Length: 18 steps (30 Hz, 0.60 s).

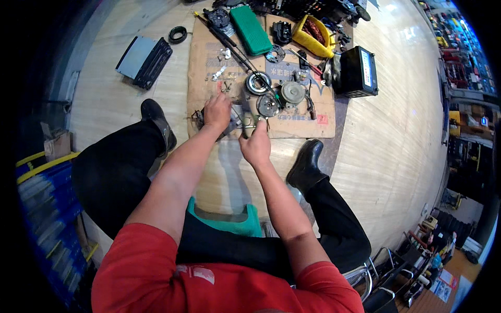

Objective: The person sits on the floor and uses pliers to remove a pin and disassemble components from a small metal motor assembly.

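My left hand point(217, 111) is over the near left part of a flattened cardboard sheet point(324, 107), its fingers curled down on a dark part whose shape is mostly hidden. Close by on the right, my right hand point(255, 144) is closed around something, and a thin metal piece point(247, 127) shows at its fingers. Just beyond the hands lie a round slotted metal disc point(268, 106), a metal ring with a dark centre point(258, 82) and a round grey metal housing point(293, 93). A long black rod point(228, 43) runs slantwise across the cardboard toward these parts.
Farther back lie a green case point(250, 30), a yellow container point(326, 49) and a black battery point(355, 73). A car stereo point(143, 61) and black ring point(177, 35) rest on the floor at left. My boots flank the cardboard; a green stool point(229, 225) is beneath me.
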Each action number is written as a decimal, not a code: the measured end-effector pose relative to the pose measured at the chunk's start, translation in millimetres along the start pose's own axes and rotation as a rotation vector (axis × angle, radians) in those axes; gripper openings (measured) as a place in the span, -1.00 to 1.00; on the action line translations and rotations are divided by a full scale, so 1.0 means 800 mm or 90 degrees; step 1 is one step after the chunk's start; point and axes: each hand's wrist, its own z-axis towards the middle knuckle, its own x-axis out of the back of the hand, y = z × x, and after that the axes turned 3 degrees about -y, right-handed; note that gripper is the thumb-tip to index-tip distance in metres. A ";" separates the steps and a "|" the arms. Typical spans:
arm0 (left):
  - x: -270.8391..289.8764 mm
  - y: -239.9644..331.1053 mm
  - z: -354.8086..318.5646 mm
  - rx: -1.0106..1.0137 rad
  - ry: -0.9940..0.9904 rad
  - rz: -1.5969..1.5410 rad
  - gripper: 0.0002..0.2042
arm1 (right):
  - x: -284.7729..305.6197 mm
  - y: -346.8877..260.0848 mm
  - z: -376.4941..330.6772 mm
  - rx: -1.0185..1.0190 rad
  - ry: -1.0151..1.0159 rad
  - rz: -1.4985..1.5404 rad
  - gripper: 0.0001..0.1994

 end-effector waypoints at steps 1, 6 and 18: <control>0.000 -0.005 0.004 0.040 -0.046 0.018 -0.93 | -0.001 -0.004 0.005 -0.028 -0.056 -0.048 -0.43; -0.004 -0.008 -0.005 0.005 0.000 0.008 -0.92 | 0.008 -0.010 -0.007 -0.002 0.051 0.081 -0.44; -0.018 -0.027 -0.008 0.040 0.052 -0.016 -0.90 | 0.003 -0.012 0.010 0.021 -0.008 0.015 -0.38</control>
